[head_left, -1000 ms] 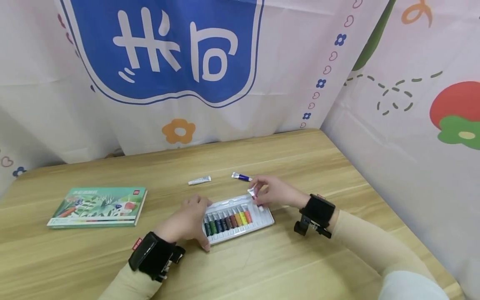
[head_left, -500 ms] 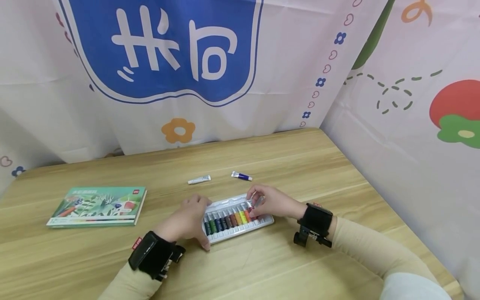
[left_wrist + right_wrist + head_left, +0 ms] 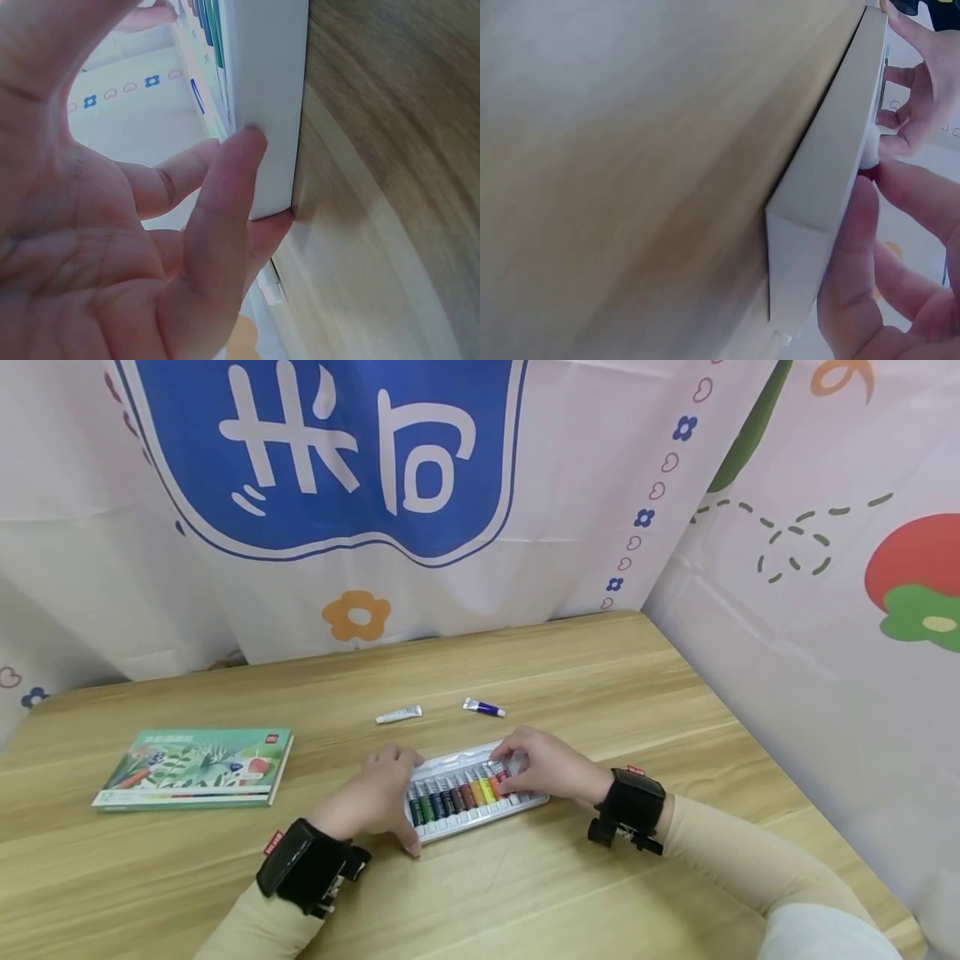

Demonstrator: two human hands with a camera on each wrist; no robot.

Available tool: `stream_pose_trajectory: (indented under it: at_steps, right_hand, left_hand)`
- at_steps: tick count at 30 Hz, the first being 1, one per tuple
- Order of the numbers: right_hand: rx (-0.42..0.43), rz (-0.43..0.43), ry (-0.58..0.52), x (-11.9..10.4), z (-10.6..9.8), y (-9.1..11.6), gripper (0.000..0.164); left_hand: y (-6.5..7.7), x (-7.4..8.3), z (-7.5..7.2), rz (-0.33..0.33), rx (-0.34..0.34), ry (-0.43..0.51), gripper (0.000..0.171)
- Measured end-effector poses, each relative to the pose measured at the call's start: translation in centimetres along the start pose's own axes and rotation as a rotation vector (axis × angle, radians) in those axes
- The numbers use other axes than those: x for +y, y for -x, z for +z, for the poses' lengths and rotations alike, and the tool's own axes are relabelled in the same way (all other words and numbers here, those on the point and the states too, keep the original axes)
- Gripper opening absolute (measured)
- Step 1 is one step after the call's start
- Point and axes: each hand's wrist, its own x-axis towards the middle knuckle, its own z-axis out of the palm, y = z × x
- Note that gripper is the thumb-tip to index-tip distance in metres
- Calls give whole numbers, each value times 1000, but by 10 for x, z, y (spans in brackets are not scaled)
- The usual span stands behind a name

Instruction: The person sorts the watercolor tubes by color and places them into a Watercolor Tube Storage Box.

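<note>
A white tray [image 3: 459, 761] of small paint tubes in a row, dark green through blue, brown and yellow to red, lies slanted on the table. My left hand [image 3: 375, 795] holds its left end, thumb at the near side and fingers at the far corner. In the left wrist view, a fingertip presses on the tray's white side wall [image 3: 271, 67]. Over the tray's right end, my right hand [image 3: 553, 765] pinches a red paint tube [image 3: 501, 769], mostly covered by the fingers. The right wrist view shows its white cap [image 3: 871, 148] beside my fingertips.
Behind the tray lie a silver-white paint tube [image 3: 399, 715] and a purple-blue one [image 3: 484, 707]. A green illustrated box [image 3: 195, 768] sits at the left of the wooden table [image 3: 600, 902]. Printed cloth [image 3: 570, 527] hangs along the back and right.
My right hand has brought the red tube down and slightly nearer, from above the tray into its right end. The left hand has stayed on the tray.
</note>
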Motion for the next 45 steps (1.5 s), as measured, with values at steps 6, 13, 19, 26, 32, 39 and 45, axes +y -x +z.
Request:
stream_pose_trajectory:
  at_steps: [6,13,19,26,32,39,45]
  right_hand:
    - [-13,-60,74,0,-3,6,36]
    - [-55,-108,101,1,-8,12,19]
    - [-148,-122,103,5,-14,18,32]
    - [-87,-194,175,7,-7,19,42]
    - [-21,-223,263,3,-2,16,43]
    - [13,-227,325,2,0,12,43]
    - [7,-231,340,3,-1,7,39]
  left_hand:
    - [-1,0,-1,0,-7,9,115]
    - [0,1,-2,-7,-10,7,116]
    - [1,3,-2,-4,-11,15,116]
    - [0,3,-4,-13,-19,15,114]
    - [1,2,-3,-9,-26,15,114]
    - [0,3,-5,1,-15,17,115]
    - [-2,2,-3,-11,-22,9,116]
